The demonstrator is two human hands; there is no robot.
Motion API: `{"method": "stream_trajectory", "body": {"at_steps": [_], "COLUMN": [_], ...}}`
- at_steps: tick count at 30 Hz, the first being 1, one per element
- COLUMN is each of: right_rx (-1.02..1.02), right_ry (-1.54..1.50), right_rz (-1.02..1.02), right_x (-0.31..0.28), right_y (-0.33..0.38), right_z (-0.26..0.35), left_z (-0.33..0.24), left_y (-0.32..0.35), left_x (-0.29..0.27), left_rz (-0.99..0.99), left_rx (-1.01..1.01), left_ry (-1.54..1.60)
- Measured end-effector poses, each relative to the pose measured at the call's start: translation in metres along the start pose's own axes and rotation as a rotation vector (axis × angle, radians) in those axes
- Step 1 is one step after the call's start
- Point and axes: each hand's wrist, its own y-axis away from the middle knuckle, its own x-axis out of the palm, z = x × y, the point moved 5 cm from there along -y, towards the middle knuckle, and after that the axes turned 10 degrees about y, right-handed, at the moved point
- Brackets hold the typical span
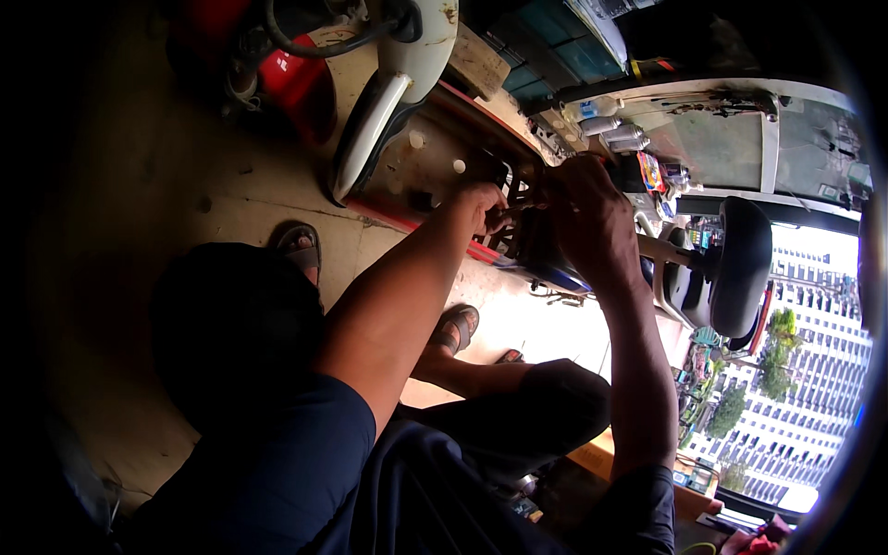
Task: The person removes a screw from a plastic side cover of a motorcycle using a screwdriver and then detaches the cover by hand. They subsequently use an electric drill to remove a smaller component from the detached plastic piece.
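A scooter fills the upper middle of the view, with a white front panel point(393, 83), a tan footboard point(435, 157) and a black seat point(740, 264). My left hand point(481, 205) is closed in a fist around a thin dark tool point(513, 211) that points into the dark open frame behind the footboard. My right hand point(592, 217) is curled over a dark part of that frame, just right of the tool tip. What its fingers grip is hidden under the hand. Both forearms rise from the lower edge.
My sandalled feet point(301, 245) point(458, 326) rest on the concrete floor point(185, 176). A red object point(298, 85) stands at the upper left. Small cans and bottles point(615, 134) lie on a shelf above the scooter. Small metal pieces point(555, 296) lie on the floor under it.
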Motion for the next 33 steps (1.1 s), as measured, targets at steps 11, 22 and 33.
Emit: {"method": "stream_trajectory", "body": {"at_steps": [11, 22, 33], "right_rx": [0.486, 0.669, 0.684], "right_ry": [-0.172, -0.335, -0.337], "right_rz": [-0.337, -0.444, -0.426], "right_x": [-0.011, -0.014, -0.017], "right_y": [0.099, 0.133, 0.15], "right_z": [-0.07, -0.1, -0.111], "left_z": [-0.059, -0.072, -0.088], "left_y": [0.053, 0.06, 0.039], "left_x": [-0.017, -0.038, -0.071], "left_rz": [-0.184, -0.415, -0.383], "left_rx": [0.514, 0.562, 0.505], "left_ry": [0.135, -0.325, -0.312]}}
